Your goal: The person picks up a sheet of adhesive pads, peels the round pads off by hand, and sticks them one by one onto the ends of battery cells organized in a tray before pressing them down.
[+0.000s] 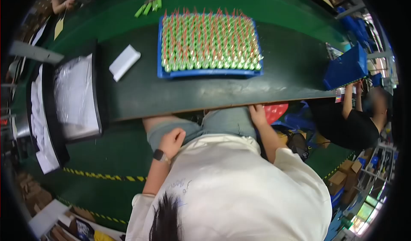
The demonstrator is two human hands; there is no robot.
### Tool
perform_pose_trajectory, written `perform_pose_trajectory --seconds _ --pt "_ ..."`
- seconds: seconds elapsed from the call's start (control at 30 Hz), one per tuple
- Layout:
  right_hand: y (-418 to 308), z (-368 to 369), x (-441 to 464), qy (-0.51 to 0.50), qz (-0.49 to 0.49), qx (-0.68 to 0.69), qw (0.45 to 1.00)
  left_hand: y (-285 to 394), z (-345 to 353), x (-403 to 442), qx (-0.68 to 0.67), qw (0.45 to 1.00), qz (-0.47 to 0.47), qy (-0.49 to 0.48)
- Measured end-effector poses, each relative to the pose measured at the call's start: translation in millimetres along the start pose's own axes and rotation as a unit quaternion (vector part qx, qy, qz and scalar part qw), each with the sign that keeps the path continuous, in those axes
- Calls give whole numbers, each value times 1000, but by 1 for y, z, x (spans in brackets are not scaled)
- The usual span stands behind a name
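My left hand [172,141], with a dark watch on the wrist, rests curled over my lap at the left thigh; no object shows in it. My right hand [257,115] lies by my right thigh just below the table edge, fingers stretched forward, nothing visible in them. Beyond both hands, a blue tray [205,73] stands on the dark table [188,93]. Packed upright in rows inside it are green cylindrical battery cells [209,42] with thin red strips or wires rising from their tops. Neither hand touches the tray.
A folded white sheet or flat packet [125,62] lies left of the tray. Loose green cells [150,5] lie farther back. Plastic-covered white material [77,95] sits at left. At right, another person [355,123] holds a blue bin [347,68]. A red stool [276,112] stands beneath the table edge.
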State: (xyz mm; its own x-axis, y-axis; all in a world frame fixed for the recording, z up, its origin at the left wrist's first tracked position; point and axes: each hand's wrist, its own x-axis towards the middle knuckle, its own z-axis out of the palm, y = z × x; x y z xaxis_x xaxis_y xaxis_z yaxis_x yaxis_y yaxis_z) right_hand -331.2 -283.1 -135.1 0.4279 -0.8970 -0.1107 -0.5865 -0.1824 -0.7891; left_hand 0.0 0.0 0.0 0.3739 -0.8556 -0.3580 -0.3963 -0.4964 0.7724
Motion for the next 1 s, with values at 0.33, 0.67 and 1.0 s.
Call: perform_pose_trajectory --seconds 0.33,0.67,1.0 --pt "-90 2 -6 -139 27 229 963 2 -63 -40 -244 900 53 358" --pt "-118 -20 -9 20 190 617 763 45 -92 42 -62 899 205 383" --pt "-113 -31 1 3 197 546 814 51 -80 98 -12 954 171 247"
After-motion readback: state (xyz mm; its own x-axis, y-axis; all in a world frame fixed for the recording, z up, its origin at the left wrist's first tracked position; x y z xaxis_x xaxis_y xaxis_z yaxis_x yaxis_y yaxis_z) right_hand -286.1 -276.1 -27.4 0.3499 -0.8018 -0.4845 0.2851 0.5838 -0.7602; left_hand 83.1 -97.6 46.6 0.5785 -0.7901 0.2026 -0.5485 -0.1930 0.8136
